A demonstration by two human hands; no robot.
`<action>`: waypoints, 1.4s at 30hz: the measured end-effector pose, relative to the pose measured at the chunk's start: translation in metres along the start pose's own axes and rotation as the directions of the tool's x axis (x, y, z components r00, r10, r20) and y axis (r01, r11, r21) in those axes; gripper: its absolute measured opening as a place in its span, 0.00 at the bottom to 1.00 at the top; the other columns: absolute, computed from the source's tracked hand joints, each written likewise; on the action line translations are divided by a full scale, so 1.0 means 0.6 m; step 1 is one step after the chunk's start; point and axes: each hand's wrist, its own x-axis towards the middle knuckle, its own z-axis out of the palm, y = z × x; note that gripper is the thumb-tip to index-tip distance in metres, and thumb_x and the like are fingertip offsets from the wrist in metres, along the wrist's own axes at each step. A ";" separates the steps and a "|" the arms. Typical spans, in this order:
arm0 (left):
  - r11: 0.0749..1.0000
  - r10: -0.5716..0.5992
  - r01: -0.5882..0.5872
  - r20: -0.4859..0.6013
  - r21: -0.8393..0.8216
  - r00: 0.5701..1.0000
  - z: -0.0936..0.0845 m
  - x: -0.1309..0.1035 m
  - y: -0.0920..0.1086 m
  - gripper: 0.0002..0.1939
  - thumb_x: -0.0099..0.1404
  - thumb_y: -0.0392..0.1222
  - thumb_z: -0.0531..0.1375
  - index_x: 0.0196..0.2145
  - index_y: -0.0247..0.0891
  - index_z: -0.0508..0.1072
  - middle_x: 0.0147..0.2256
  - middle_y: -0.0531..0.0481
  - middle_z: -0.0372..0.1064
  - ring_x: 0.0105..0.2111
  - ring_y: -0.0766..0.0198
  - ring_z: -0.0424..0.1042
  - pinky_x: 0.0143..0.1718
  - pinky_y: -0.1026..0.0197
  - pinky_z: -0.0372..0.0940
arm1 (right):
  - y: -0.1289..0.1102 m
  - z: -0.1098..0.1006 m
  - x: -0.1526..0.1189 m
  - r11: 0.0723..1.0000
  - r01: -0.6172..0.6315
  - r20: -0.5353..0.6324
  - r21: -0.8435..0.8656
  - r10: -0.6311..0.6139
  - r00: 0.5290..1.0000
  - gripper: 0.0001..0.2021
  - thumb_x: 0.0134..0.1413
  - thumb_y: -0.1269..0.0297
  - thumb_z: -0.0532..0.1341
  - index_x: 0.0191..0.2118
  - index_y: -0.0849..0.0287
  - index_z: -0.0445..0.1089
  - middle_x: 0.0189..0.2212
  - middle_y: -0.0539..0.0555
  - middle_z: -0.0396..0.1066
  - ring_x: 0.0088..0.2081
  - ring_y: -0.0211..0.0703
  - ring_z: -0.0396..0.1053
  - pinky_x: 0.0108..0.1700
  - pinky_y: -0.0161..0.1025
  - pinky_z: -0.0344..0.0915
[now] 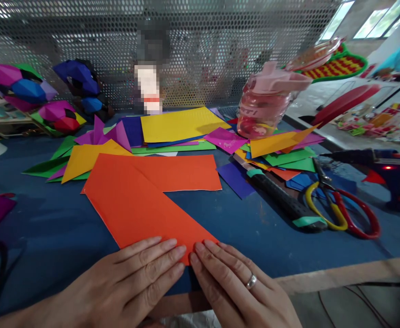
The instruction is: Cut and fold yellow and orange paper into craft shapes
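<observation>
A sheet of orange paper [135,200] lies on the blue tabletop, folded so that one arm runs right and the other slants toward me. My left hand [148,271] rests flat on its near end, fingers stretched out. Beside it, my right hand [232,282], with a ring on one finger, lies with straight fingers over the near right corner of the paper. The fingertips of the two hands almost meet. Whatever part of the near edge lies beneath the fingers is hidden.
Coloured paper pieces, with a yellow sheet [182,125] on top, lie behind. At right are a utility knife [282,196], scissors [336,205], a glue gun [391,173] and a pink bottle [264,102]. Faceted paper shapes [29,89] stand at left, before a perforated metal panel [200,59].
</observation>
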 end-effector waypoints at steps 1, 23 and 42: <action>1.000 0.011 -0.011 0.001 0.005 1.000 0.001 -0.001 -0.001 0.26 0.77 0.50 0.53 0.65 0.32 0.66 0.65 0.49 0.66 0.68 0.60 0.60 0.71 0.58 0.53 | -0.001 0.001 -0.001 1.000 -0.002 -0.002 -0.003 0.002 1.000 0.17 0.71 0.75 0.53 0.54 0.61 0.77 0.53 0.53 0.79 0.57 0.42 0.75 0.67 0.39 0.65; 0.967 -0.086 0.106 0.097 -0.232 0.992 -0.005 -0.003 0.000 0.36 0.78 0.48 0.54 0.75 0.41 0.41 0.67 0.47 0.62 0.66 0.55 0.64 0.67 0.52 0.61 | -0.006 -0.002 0.001 1.000 -0.020 0.016 -0.021 0.021 1.000 0.17 0.72 0.69 0.54 0.57 0.57 0.76 0.53 0.50 0.79 0.57 0.42 0.75 0.69 0.40 0.61; 0.987 -0.116 0.124 0.078 -0.100 0.990 0.002 -0.078 -0.001 0.34 0.69 0.33 0.54 0.71 0.37 0.56 0.68 0.51 0.62 0.70 0.59 0.57 0.73 0.53 0.46 | -0.003 -0.015 0.005 1.000 0.026 0.067 -0.018 -0.024 0.997 0.22 0.65 0.79 0.52 0.58 0.63 0.74 0.55 0.54 0.78 0.60 0.42 0.72 0.70 0.47 0.60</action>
